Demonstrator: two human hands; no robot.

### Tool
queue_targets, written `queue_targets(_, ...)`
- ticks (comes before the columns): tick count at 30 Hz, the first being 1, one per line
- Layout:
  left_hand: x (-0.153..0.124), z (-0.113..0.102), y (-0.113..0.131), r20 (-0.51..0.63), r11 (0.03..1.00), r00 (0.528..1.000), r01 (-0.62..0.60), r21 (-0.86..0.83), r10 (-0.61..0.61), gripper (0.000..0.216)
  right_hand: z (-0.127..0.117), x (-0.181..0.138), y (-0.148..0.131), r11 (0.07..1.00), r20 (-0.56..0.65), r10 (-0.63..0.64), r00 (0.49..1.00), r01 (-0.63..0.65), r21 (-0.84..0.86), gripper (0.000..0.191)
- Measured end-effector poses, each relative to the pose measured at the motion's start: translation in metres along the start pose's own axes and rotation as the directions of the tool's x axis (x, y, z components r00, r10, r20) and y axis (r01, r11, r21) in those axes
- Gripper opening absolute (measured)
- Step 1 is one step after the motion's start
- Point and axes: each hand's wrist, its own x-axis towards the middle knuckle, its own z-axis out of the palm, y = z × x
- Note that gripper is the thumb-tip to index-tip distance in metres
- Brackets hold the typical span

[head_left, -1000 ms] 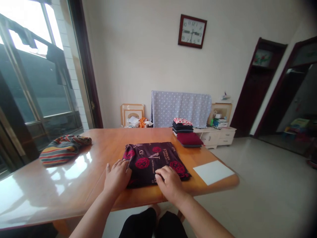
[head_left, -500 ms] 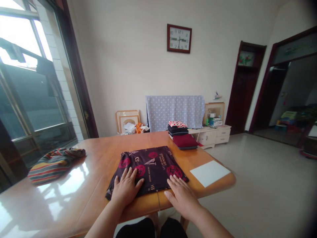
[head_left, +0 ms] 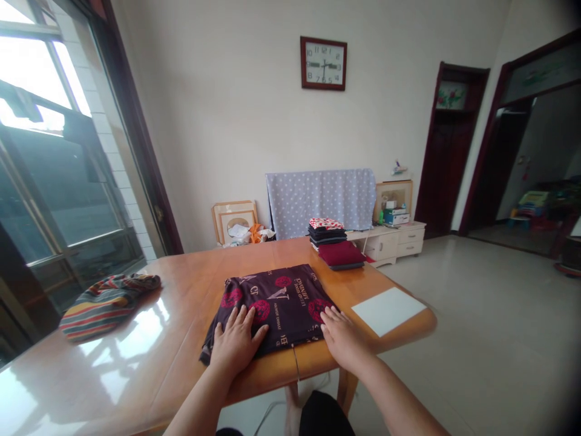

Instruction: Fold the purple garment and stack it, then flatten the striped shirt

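A dark purple cloth with red flowers and pale lettering (head_left: 281, 300) lies folded flat on the wooden table (head_left: 181, 290) in front of me. My left hand (head_left: 236, 341) rests flat on its near left part, fingers spread. My right hand (head_left: 341, 335) lies flat at the cloth's near right corner, fingers stretched out over the edge. Neither hand grips anything.
A striped, crumpled cloth (head_left: 104, 298) sits at the table's left. A stack of folded dark clothes (head_left: 327, 231) and a folded dark red one (head_left: 341, 254) lie at the far right. A white sheet (head_left: 388, 310) lies near the right edge. Behind stand a low cabinet (head_left: 394, 239) and a dotted covering (head_left: 320, 200).
Both hands went from bunched at the cloth's near edge to flat and spread on it. The right hand slid rightward to the near right corner. The near left part of the cloth now lies spread out.
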Motion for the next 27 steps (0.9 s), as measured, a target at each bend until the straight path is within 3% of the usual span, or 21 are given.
queue_targets(5,0.001,0.001,-0.001,-0.002,1.000,1.000,-0.005,-0.016,0.005,0.078,0.005,-0.007,0.012,0.999,0.024,-0.012,1.000,0.013,-0.030,0.052)
queue_targets(27,0.007,0.010,-0.008,-0.009,1.000,1.000,-0.003,0.004,0.003,0.082,0.007,-0.006,0.004,0.998,-0.065,0.001,0.998,-0.005,-0.069,0.049)
